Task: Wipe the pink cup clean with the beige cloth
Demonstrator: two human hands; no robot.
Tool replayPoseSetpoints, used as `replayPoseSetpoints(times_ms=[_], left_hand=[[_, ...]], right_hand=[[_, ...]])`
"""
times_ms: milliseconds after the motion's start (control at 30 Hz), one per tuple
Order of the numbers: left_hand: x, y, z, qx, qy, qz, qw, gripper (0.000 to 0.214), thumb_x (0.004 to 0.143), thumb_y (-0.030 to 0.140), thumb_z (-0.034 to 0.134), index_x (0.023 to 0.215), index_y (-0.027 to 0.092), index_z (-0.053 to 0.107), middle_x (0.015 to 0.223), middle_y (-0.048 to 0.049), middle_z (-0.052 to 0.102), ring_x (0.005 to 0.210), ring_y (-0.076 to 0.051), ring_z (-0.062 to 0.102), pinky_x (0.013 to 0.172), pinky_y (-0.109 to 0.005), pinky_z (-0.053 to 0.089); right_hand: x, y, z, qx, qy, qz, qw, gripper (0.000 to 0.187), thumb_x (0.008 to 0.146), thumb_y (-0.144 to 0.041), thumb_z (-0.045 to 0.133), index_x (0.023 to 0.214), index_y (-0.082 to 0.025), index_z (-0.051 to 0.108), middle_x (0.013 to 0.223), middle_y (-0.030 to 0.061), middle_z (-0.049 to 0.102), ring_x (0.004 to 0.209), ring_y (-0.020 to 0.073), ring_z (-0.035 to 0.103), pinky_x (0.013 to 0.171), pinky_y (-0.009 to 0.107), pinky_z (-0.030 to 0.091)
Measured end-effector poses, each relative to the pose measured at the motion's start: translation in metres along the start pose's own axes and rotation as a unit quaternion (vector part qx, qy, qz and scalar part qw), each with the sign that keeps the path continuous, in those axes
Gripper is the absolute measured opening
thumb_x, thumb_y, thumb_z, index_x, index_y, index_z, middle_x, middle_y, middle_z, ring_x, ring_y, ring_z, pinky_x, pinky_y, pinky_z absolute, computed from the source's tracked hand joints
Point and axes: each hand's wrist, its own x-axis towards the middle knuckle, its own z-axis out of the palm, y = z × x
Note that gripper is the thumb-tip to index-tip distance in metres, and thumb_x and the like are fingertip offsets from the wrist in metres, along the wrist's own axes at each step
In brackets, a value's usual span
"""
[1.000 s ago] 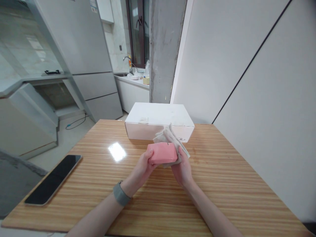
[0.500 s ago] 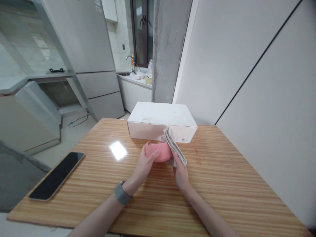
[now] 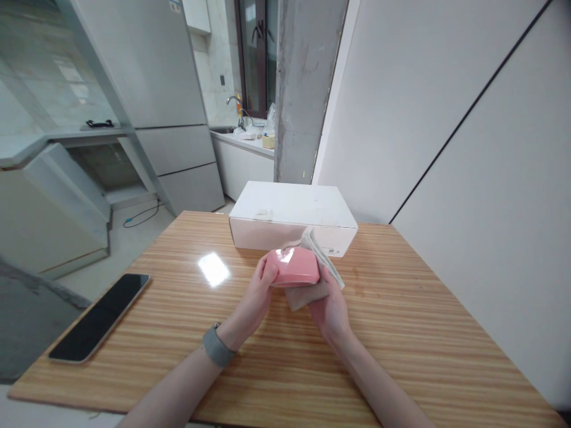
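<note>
My left hand (image 3: 259,291) grips the left end of a glossy pink case (image 3: 294,267), its thumb pressed on the near face. The case is held up over the table and shines with reflected light on top; its exact kind does not show. In my right hand (image 3: 330,303) is a folded light grey cloth (image 3: 307,294), wrapped around the case's right end and underside. The thumb lies on the cloth, while the other fingers are largely hidden below it. A grey band circles my left wrist.
Just behind my hands a white cardboard box (image 3: 289,202) rests on the wood-grain table (image 3: 423,345). A dark-screened phone (image 3: 102,318) lies near the left edge. A white wall (image 3: 446,89) borders the right side. A fridge (image 3: 143,71) and a sink counter stand beyond.
The pink case has been turned so its shiny face shows and sits slightly higher. The cloth has spread under it, and my right hand has rolled palm-up beneath.
</note>
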Motion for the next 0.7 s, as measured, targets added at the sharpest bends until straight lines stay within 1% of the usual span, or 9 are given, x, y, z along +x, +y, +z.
replayPoseSetpoints(times_ms=[100, 267, 367, 433, 533, 633, 700], left_hand=[[0.001, -0.006, 0.0, -0.026, -0.046, -0.005, 0.999, 0.059, 0.084, 0.06, 0.059, 0.126, 0.018, 0.059, 0.13, -0.0102, 0.062, 0.129, -0.029, 0.049, 0.11, -0.04, 0.034], [0.001, -0.007, -0.003, 0.01, -0.052, 0.002, 0.999, 0.061, 0.082, 0.06, 0.063, 0.123, 0.016, 0.06, 0.125, -0.0125, 0.064, 0.125, -0.03, 0.052, 0.109, -0.042, 0.036], [0.0, -0.004, -0.004, 0.056, -0.022, 0.02, 0.998, 0.06, 0.076, 0.054, 0.071, 0.121, 0.017, 0.059, 0.124, -0.0122, 0.063, 0.12, -0.029, 0.054, 0.106, -0.04, 0.038], [-0.001, 0.0, -0.003, 0.094, 0.006, 0.038, 0.995, 0.061, 0.073, 0.048, 0.076, 0.122, 0.017, 0.056, 0.119, -0.0113, 0.064, 0.114, -0.027, 0.057, 0.102, -0.038, 0.041], [-0.005, 0.005, 0.001, 0.125, 0.035, 0.036, 0.991, 0.065, 0.069, 0.039, 0.079, 0.125, 0.018, 0.053, 0.11, -0.0098, 0.066, 0.103, -0.026, 0.06, 0.094, -0.037, 0.044], [-0.007, 0.008, 0.005, 0.129, 0.051, 0.041, 0.99, 0.073, 0.066, 0.032, 0.081, 0.13, 0.021, 0.049, 0.115, -0.0096, 0.065, 0.104, -0.026, 0.06, 0.094, -0.037, 0.045], [-0.006, 0.007, 0.006, 0.126, 0.054, 0.041, 0.99, 0.078, 0.065, 0.031, 0.082, 0.134, 0.022, 0.047, 0.12, -0.0102, 0.063, 0.108, -0.027, 0.059, 0.097, -0.038, 0.044]], right_hand=[[-0.004, -0.001, 0.002, -0.007, -0.015, -0.023, 1.0, 0.035, 0.082, -0.046, 0.061, 0.11, -0.027, 0.072, 0.124, -0.0001, 0.07, 0.129, 0.0251, 0.053, 0.114, 0.042, 0.037], [-0.003, 0.0, -0.006, -0.033, -0.016, -0.068, 0.997, 0.035, 0.083, -0.047, 0.063, 0.111, -0.029, 0.072, 0.126, -0.0008, 0.068, 0.131, 0.0241, 0.052, 0.117, 0.044, 0.032], [-0.003, 0.004, -0.013, -0.074, -0.025, -0.095, 0.992, 0.037, 0.084, -0.048, 0.064, 0.114, -0.029, 0.07, 0.129, -0.0007, 0.066, 0.134, 0.0236, 0.049, 0.12, 0.044, 0.027], [-0.006, 0.006, -0.015, -0.111, -0.04, -0.114, 0.986, 0.039, 0.084, -0.047, 0.066, 0.118, -0.029, 0.069, 0.133, -0.001, 0.064, 0.138, 0.0227, 0.044, 0.122, 0.044, 0.021], [-0.013, 0.007, -0.017, -0.163, -0.07, -0.152, 0.972, 0.039, 0.085, -0.043, 0.067, 0.121, -0.029, 0.067, 0.138, -0.001, 0.06, 0.143, 0.021, 0.035, 0.124, 0.042, 0.014], [-0.019, 0.007, -0.017, -0.201, -0.105, -0.187, 0.956, 0.04, 0.083, -0.037, 0.071, 0.122, -0.029, 0.067, 0.142, 0.0005, 0.056, 0.147, 0.0212, 0.027, 0.124, 0.039, 0.012], [-0.018, 0.009, -0.017, -0.194, -0.108, -0.186, 0.957, 0.04, 0.083, -0.035, 0.072, 0.122, -0.029, 0.066, 0.142, 0.0007, 0.056, 0.146, 0.0213, 0.028, 0.124, 0.039, 0.013]])
